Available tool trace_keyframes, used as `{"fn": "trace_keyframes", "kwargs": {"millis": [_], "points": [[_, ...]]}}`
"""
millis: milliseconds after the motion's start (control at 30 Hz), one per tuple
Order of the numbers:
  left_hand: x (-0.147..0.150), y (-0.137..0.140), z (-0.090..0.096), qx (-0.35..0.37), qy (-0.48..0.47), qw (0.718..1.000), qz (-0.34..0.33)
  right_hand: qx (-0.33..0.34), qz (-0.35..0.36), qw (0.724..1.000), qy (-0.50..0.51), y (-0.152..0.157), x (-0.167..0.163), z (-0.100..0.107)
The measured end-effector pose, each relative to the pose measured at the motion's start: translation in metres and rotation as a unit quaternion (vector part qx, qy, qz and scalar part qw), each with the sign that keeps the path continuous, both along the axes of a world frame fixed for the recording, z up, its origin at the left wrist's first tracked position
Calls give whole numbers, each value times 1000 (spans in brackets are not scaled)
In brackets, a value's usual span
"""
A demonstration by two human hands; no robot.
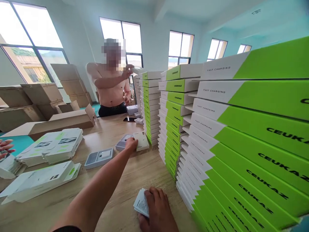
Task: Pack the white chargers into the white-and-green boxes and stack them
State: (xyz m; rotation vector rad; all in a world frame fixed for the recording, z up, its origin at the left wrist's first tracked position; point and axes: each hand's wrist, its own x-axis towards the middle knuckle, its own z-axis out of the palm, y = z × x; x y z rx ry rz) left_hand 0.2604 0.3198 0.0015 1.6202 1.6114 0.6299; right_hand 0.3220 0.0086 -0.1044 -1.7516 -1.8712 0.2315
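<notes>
**Touching a white box (142, 141) with one hand, holding leaflets (141, 203) with the other**

Your left hand (131, 144) was stretched out across the wooden table (130, 174), its fingers at the near left edge of the white box; whether they were clamped on it, you could not tell from this angle. That box lay flat, just beside the foot of a middle stack of green-and-white boxes (152, 109). A grey tray (120, 143) lay next to your left hand, partly hidden by it, and a second grey tray (99, 158) with a white piece in it sat nearer you, to the left.

Your right hand (158, 207) was closed around the small stack of leaflets, thumb on the near side and fingers over the top, low over the table. Tall stacks of boxes (231, 129) marked CEUKAZ rose to your right.

On your left lay printed white cartons (54, 145), with an open cardboard box (70, 120) behind them. Another person's hand (6, 146) showed at the left edge. Across the table, a co-worker (112, 87) held up something pale, and a dark phone (129, 119) lay near the middle stack.
</notes>
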Motion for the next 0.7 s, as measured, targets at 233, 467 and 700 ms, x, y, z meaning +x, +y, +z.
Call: {"fn": "trace_keyframes", "kwargs": {"millis": [233, 467, 700], "points": [[6, 4, -5, 79, 122, 989, -13, -8, 6, 1000, -16, 2, 1, -9], [-42, 8, 9, 200, 236, 951, -23, 49, 8, 998, -42, 5, 2, -24], [-60, 15, 18, 194, 292, 937, -21, 101, -40, 993, -49, 9, -3, -26]]}}
